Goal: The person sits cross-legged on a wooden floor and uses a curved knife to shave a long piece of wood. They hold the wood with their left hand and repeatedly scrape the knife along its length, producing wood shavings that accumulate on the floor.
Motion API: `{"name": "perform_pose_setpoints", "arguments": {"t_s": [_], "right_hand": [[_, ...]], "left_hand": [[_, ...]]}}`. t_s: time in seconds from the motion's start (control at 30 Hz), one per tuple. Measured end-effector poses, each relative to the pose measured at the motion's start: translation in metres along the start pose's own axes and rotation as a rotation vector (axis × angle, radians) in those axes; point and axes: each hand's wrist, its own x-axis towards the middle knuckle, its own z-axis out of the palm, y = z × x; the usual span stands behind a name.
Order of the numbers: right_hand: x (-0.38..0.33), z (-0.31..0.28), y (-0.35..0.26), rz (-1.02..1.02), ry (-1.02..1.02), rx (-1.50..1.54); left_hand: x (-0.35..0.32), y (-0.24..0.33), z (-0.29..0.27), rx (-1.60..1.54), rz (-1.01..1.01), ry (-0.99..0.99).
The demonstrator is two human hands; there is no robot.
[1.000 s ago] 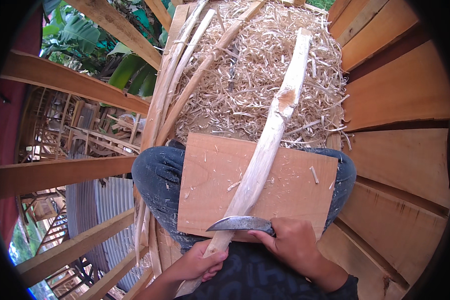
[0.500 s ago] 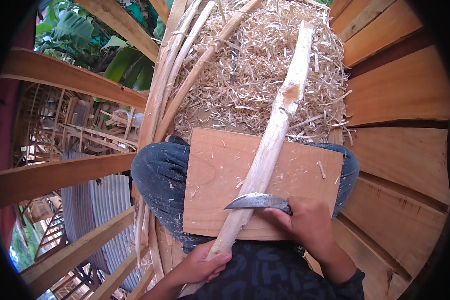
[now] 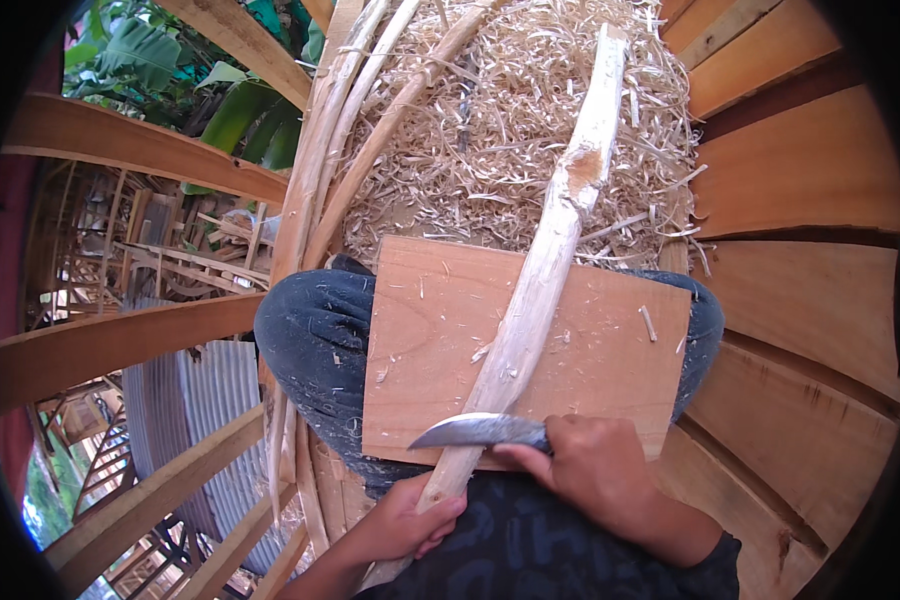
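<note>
A long, pale, peeled wooden pole [image 3: 530, 315] slants across a flat wooden board [image 3: 410, 330] on my lap, its far end over the shavings. A brown, knotty patch marks its upper part. My left hand [image 3: 417, 515] is closed round the pole's near end, below the board. My right hand [image 3: 595, 465] grips a curved knife [image 3: 480, 430] by its handle, which is mostly hidden in the fist. The blade lies across the pole just above my left hand, its tip pointing left. Small wood chips are scattered over the board.
A thick heap of curly wood shavings [image 3: 440, 190] covers the floor ahead. Several long sticks [image 3: 385, 130] lie along the left side, beside an open slatted railing [image 3: 130, 340]. A plank wall [image 3: 800, 290] rises close on my right. Corrugated sheets [image 3: 195, 420] show beyond the railing.
The knife has slid down the pole toward me and left, nearer my left hand. My right hand moved with it. The left hand keeps its hold on the pole.
</note>
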Motion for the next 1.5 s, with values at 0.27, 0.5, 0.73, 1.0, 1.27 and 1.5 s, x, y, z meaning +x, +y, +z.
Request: {"name": "perform_pose_setpoints", "arguments": {"t_s": [0.27,0.5,0.73,1.0,1.27,1.5], "right_hand": [[0.003,-0.001,0.005,0.041,0.051,-0.07],[0.01,-0.002,0.015,0.052,0.057,-0.076],[0.007,0.001,0.018,0.038,0.096,-0.088],[0.017,-0.003,0.022,0.046,0.104,-0.122],[0.005,0.001,0.001,0.041,-0.01,-0.087],[0.01,-0.005,0.005,0.115,0.028,-0.124]], "left_hand": [[0.0,0.0,0.0,0.0,0.003,-0.01],[-0.002,-0.003,0.001,-0.026,0.029,-0.002],[-0.003,-0.003,-0.001,-0.019,0.023,-0.006],[-0.005,-0.005,0.0,0.004,0.035,0.014],[-0.003,0.0,0.001,0.016,-0.016,0.031],[0.002,0.001,-0.003,-0.01,-0.039,0.005]]}}
